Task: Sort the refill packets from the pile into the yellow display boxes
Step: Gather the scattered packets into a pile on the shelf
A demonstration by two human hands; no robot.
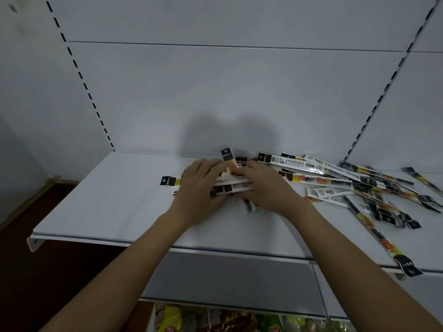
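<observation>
A big white shelf (115, 207) fills the middle of the frame, with a white back wall (215, 97) behind it. On the right side of the shelf lies a messy pile of refill packets (374, 188), long and thin, black and white with yellow and orange bits; the writing on them is too blurry to read. In the middle, the left hand (199, 185) and the right hand (266, 188) are curled around a small bundle of packets (233, 184), squeezing it from both sides. One packet (393, 248) hangs over the shelf's front edge at lower right. Colourful snack bags (215, 319) peek out at the bottom.
</observation>
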